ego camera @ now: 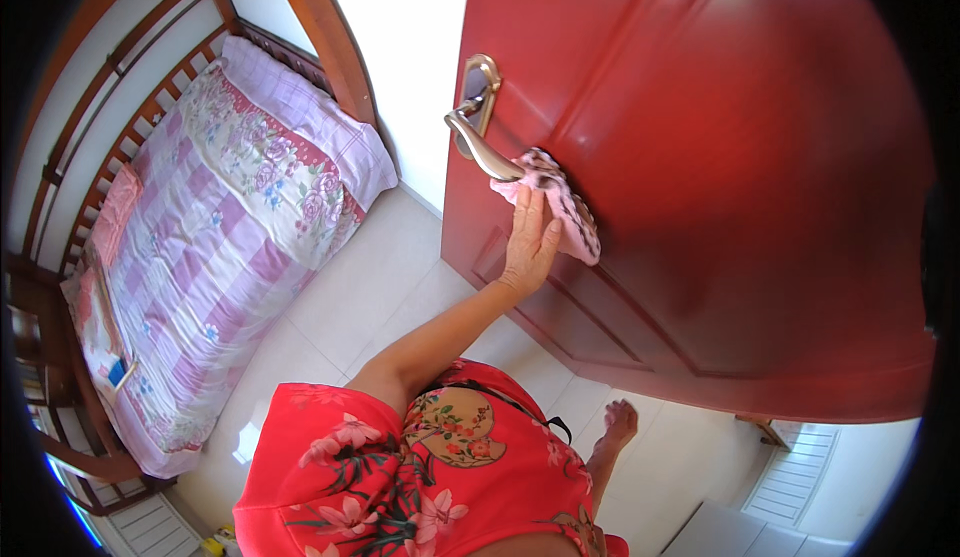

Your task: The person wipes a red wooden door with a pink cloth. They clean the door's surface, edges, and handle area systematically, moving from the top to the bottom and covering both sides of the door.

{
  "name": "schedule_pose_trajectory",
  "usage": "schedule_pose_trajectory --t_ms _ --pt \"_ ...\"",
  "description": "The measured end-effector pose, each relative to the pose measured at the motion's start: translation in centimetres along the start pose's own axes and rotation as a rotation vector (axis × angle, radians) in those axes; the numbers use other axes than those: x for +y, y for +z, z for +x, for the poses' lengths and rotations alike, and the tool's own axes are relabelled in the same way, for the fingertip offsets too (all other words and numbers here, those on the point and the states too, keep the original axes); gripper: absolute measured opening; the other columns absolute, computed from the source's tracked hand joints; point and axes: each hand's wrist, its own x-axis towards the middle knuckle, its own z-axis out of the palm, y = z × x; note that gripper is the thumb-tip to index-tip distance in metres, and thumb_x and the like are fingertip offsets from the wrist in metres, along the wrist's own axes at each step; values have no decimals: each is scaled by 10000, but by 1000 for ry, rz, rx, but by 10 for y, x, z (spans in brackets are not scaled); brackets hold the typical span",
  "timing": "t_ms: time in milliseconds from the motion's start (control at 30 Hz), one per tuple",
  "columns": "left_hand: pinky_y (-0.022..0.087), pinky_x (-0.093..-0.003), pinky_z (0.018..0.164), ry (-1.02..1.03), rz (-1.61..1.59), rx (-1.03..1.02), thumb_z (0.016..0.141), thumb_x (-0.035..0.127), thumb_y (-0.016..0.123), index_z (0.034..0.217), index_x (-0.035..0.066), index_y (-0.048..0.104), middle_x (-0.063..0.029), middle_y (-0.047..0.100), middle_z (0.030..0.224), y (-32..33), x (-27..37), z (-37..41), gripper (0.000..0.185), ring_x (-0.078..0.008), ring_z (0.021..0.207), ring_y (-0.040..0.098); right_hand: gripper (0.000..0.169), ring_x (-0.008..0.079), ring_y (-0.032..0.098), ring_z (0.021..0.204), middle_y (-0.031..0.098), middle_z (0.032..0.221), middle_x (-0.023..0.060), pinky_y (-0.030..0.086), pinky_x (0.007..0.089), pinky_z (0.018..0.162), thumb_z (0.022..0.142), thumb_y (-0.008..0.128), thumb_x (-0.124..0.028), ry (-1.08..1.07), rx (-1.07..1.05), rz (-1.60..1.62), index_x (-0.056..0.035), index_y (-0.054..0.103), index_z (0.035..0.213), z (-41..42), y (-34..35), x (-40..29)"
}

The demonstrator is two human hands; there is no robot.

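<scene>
My left hand reaches up to a red panelled door, fingers extended and thumb apart. It holds a pink cloth with a dark patterned border against the tip of the metal lever handle and the door face beside it. Part of the cloth is bunched, so its full shape is hidden. Behind the lever, the handle's backplate is fixed near the door's edge. My right hand hangs low at my side, away from the door. Its fingers look curled, and I see nothing in it.
A wooden-framed bed with a floral, checked cover stands left. A folded pink cloth item and a small blue object lie on it. Pale tiles cover the floor. White slatted panels appear at lower right.
</scene>
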Motion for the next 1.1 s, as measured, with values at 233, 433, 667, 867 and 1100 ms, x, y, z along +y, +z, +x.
schedule_pose_trajectory --t_ms 233,433,667,867,1100 --pt "106 -362 1180 -305 -359 253 1021 376 405 1502 -12 176 -210 151 1569 7 -49 22 660 -325 1473 87 205 172 619 893 648 986 74 493 331 884 992 504 -177 -605 -37 25 -21 637 1005 -28 52 -150" --pt "332 -403 1057 -389 -585 343 997 484 416 1308 77 327 -179 458 1329 -4 -52 30 520 -336 1267 432 200 244 597 1016 627 1113 137 491 337 890 994 475 -79 -1346 286 -409 28 625 1071 -93 85 -278" --pt "438 -311 362 -570 -917 340 985 577 342 1196 167 368 -93 592 717 -75 -5 71 462 -204 488 571 293 319 449 1274 440 1416 194 391 393 1036 1010 457 -156 -1661 410 -710 24 603 1190 -114 127 -368" --pt "513 -320 614 -678 -855 88 1008 559 275 1333 129 475 -117 631 943 -96 -15 88 575 -219 718 623 347 380 266 1406 292 1520 221 244 510 1127 995 502 -212 -1893 626 -697 -4 560 1266 -65 149 -364" --pt "487 -358 777 -790 -594 110 988 597 217 1348 160 512 -132 618 1041 -83 -97 86 639 -231 901 611 404 428 291 1388 315 1501 256 232 594 1111 926 486 -133 -2023 801 -571 6 528 1303 -46 178 -362"
